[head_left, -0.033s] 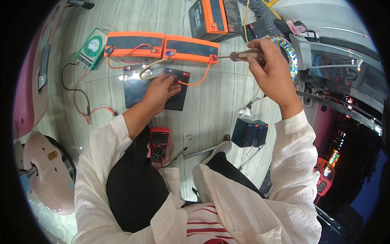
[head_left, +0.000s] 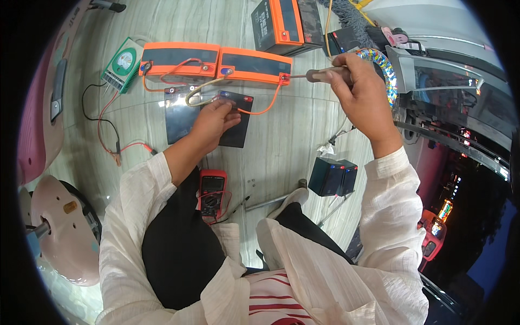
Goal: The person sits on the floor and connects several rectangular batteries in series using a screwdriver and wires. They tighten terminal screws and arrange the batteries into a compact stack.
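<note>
My right hand [head_left: 364,93] grips a screwdriver [head_left: 318,75] by its dark handle. The tip touches a terminal at the right end of an orange-topped battery [head_left: 254,65]. A second orange-topped battery [head_left: 179,56] lies beside it on the left, joined to it by orange wires [head_left: 260,108]. My left hand [head_left: 212,123] rests on two black batteries [head_left: 181,116] on the floor, with its fingers at a red terminal and a looped cable.
A green and white gauge tester [head_left: 122,65] lies left of the batteries, with red and black clip leads [head_left: 116,154]. A red multimeter [head_left: 212,192] sits by my knee. Two small dark batteries [head_left: 333,176] stand at the right. Another battery [head_left: 284,21] lies at the top. A pink wheel [head_left: 65,238] is at the left.
</note>
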The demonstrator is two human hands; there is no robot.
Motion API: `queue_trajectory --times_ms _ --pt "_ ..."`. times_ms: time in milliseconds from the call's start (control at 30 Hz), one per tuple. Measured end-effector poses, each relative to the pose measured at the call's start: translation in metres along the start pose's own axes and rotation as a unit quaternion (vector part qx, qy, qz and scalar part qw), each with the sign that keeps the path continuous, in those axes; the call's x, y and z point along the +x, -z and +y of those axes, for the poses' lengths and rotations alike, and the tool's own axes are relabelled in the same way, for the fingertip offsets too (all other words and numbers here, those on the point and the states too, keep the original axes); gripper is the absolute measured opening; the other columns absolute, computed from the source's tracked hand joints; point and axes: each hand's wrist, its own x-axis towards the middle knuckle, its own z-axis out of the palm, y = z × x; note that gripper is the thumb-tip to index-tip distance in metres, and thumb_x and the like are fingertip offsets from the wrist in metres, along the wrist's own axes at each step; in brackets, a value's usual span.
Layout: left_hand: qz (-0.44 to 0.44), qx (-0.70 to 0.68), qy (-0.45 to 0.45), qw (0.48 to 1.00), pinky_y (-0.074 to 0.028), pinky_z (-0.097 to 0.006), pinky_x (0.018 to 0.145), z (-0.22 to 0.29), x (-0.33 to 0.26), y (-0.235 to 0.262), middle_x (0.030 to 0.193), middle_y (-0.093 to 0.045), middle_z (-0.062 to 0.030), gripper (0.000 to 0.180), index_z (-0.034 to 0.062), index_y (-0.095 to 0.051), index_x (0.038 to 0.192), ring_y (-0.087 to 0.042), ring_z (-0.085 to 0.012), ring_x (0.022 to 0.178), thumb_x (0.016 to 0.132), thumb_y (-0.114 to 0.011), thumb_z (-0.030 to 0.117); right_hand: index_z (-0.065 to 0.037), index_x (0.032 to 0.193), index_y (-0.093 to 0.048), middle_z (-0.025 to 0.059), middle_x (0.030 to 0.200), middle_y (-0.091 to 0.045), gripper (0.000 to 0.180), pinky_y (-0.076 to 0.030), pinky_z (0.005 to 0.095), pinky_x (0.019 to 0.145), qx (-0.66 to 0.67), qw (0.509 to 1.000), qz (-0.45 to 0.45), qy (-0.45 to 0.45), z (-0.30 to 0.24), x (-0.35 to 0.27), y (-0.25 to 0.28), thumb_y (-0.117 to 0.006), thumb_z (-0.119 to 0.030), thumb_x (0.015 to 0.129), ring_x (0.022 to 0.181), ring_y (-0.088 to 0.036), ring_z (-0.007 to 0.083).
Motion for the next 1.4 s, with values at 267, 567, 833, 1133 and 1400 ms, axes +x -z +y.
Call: queue_trajectory --times_ms 267,567,833,1133,1400 --pt "-0.017 0.083 0.032 0.996 -0.056 -0.029 0.088 0.000 -0.003 0.002 0.107 -0.061 -0.0095 0.024 -0.0002 -0.058 0.118 -0.063 -0.0182 0.097 0.100 -0.048 0.011 0.001 0.114 -0.052 0.0166 0.090 -0.068 0.033 -0.051 0.0345 0.066 0.019 1.000 0.006 0.003 -0.001 -0.001 0.004 -0.065 -0.010 0.085 0.073 -0.065 0.0256" --pt "-0.026 0.130 0.074 0.988 -0.057 -0.029 0.085 0.000 -0.004 0.006 0.112 -0.062 -0.0131 0.026 0.0000 -0.057 0.121 -0.065 -0.0189 0.098 0.097 -0.052 0.008 0.002 0.109 -0.054 0.0158 0.091 -0.067 0.030 -0.051 0.0353 0.065 0.081 0.994 -0.056 -0.054 -0.009 0.004 0.008 -0.066 -0.011 0.085 0.075 -0.065 0.0240" --pt "-0.022 0.136 0.076 0.987 -0.059 -0.029 0.076 0.002 -0.004 0.005 0.104 -0.066 -0.0131 0.025 0.0008 -0.057 0.119 -0.067 -0.0185 0.088 0.096 -0.053 0.009 0.001 0.095 -0.059 0.0146 0.077 -0.068 0.036 -0.051 0.0361 0.061 0.029 0.997 0.035 -0.055 -0.011 0.002 -0.002 -0.070 -0.032 0.088 0.070 -0.068 0.0293" --pt "-0.022 0.192 0.082 0.978 -0.058 -0.030 0.071 0.006 -0.009 0.005 0.100 -0.068 -0.0120 0.030 0.0010 -0.056 0.120 -0.067 -0.0170 0.080 0.092 -0.054 0.012 0.000 0.105 -0.057 0.0159 0.094 -0.067 0.025 -0.052 0.0370 0.067 0.002 0.997 0.028 -0.070 -0.013 0.000 -0.001 -0.065 -0.020 0.091 0.079 -0.069 0.0287" --pt "-0.018 0.203 0.090 0.975 -0.056 -0.031 0.069 0.006 -0.011 0.003 0.101 -0.069 -0.0122 0.028 0.0018 -0.057 0.117 -0.067 -0.0162 0.078 0.092 -0.055 0.014 -0.002 0.111 -0.056 0.0152 0.091 -0.068 0.030 -0.052 0.0380 0.066 -0.124 0.987 -0.031 -0.101 -0.008 0.000 0.002 -0.064 -0.025 0.092 0.076 -0.068 0.0290"
